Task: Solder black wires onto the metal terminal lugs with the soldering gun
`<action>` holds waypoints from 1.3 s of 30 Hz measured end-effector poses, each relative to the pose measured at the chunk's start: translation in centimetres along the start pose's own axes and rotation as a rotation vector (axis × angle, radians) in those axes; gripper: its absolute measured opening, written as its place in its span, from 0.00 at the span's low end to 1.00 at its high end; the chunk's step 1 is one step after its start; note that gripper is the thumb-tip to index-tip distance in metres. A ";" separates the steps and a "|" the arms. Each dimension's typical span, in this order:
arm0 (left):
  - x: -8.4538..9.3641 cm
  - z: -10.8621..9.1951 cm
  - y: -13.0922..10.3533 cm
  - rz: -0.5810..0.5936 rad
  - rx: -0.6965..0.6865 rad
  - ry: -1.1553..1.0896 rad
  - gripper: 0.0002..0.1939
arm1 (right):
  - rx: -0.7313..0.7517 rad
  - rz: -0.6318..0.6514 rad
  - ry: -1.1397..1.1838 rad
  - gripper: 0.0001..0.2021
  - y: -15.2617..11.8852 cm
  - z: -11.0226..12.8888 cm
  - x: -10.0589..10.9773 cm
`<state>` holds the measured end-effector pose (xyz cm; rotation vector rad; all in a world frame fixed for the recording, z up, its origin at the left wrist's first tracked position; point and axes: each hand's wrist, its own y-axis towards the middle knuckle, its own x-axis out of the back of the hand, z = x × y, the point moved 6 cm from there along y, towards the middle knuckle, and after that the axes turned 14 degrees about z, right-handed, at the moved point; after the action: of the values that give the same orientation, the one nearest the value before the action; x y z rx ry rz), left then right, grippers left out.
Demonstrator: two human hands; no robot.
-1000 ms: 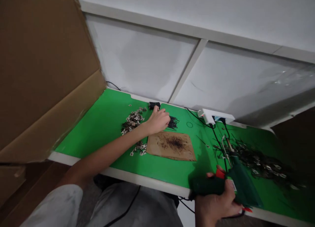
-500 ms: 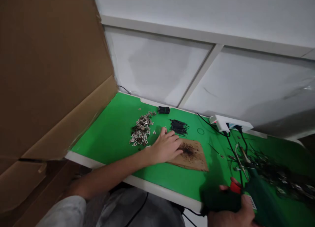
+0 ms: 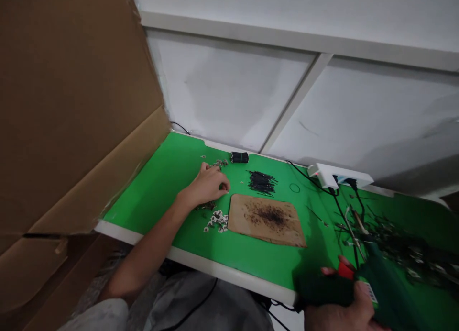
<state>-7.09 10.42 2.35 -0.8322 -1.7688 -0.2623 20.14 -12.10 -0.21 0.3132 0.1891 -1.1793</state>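
Note:
My left hand is over the pile of small silvery metal parts, hiding much of it. Its thumb and fingers are pinched together; a tiny pale speck shows at the fingertips, too small to name. My right hand, at the lower right, grips a dark green soldering gun with a red trigger. The gun's thin metal tip points up and away from me. Between the hands lies a brown cardboard piece with dark scorch marks. Short black wires lie just behind it.
A banded black bundle sits near the wall. A white power strip with plugged cords stands at the back right. Tangled wired parts spread over the right of the green mat. A tall cardboard wall bounds the left.
My left hand has moved left and away from me, off the cardboard's edge to above the metal parts, its fingers now pinched. The right hand keeps holding the soldering gun in nearly the same place.

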 end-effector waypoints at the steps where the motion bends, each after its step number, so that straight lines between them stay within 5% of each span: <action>1: -0.2 -0.2 0.1 0.014 0.000 0.002 0.05 | 0.000 0.010 0.001 0.20 0.2 -0.3 0.2; 19: -1.3 -1.7 0.8 0.013 -0.069 0.069 0.06 | 0.033 0.062 0.001 0.14 -0.3 -0.2 -0.3; 27: 0.3 -1.8 0.8 -0.166 -0.023 -0.004 0.06 | 0.048 0.081 0.016 0.13 -0.5 -0.3 0.0; 30: 0.5 -4.7 1.8 -0.187 -0.139 -0.093 0.05 | 0.070 0.091 0.028 0.12 -0.5 -0.1 0.0; 35: -3.0 -12.2 4.1 0.003 -0.399 0.068 0.05 | 0.066 0.085 0.029 0.13 -0.5 -0.2 0.2; 39: -5.7 -14.2 5.2 0.010 -0.471 0.196 0.08 | 0.073 0.083 -0.007 0.12 -0.4 -0.2 0.5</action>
<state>7.72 4.02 1.23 -1.1051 -1.5371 -0.7482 19.94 -12.58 -0.58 0.3777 0.1263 -1.1070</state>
